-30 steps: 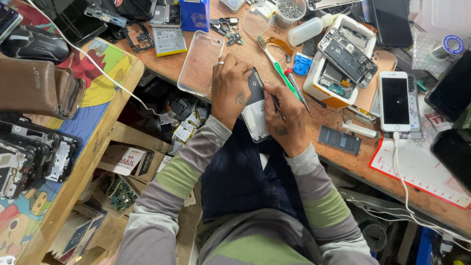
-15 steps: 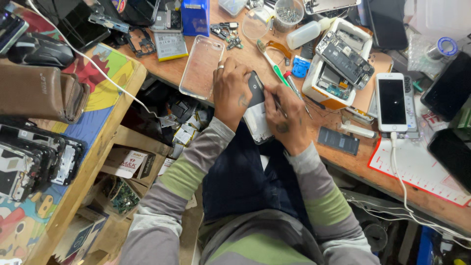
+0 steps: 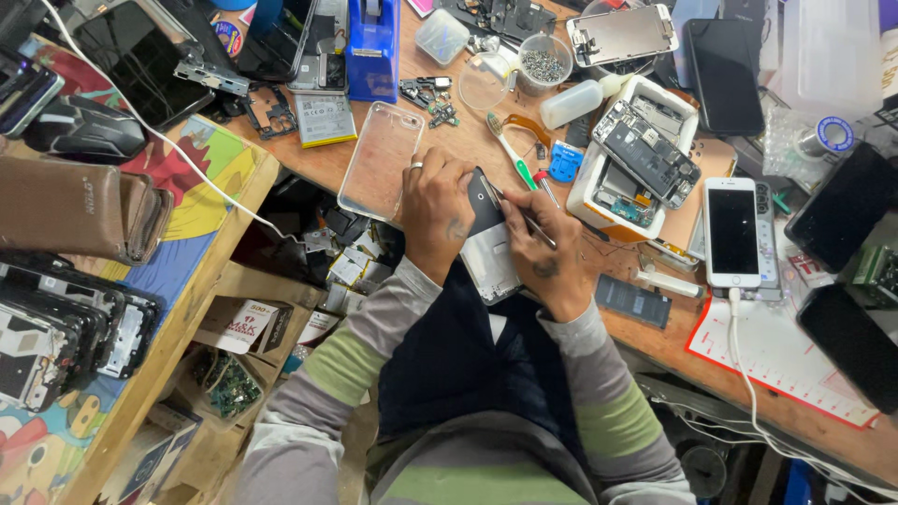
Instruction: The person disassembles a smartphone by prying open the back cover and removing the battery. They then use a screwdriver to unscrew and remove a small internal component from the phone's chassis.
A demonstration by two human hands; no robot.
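My left hand (image 3: pixel 435 215), a ring on one finger, grips a phone (image 3: pixel 488 248) with a dark upper part and a silver back, holding it at the near edge of the wooden workbench (image 3: pixel 655 337). My right hand (image 3: pixel 547 252) holds a thin metal tool (image 3: pixel 524 217), its tip against the phone's upper edge. A clear phone case (image 3: pixel 379 159) lies just left of my left hand. A green-handled toothbrush (image 3: pixel 510 154) and a small screwdriver lie right behind the phone.
A white box (image 3: pixel 599 201) carries an opened phone (image 3: pixel 647 154). A white phone (image 3: pixel 732 232) on a cable, a flat battery (image 3: pixel 633 301), dark phones (image 3: pixel 847 206), a cup of screws (image 3: pixel 541 64), a blue tape dispenser (image 3: pixel 372 47) and a brown pouch (image 3: pixel 79 210) surround me.
The view has tilted so the bench sits lower and nearer. My hands keep their hold on the phone, and the tool stays at its upper edge.
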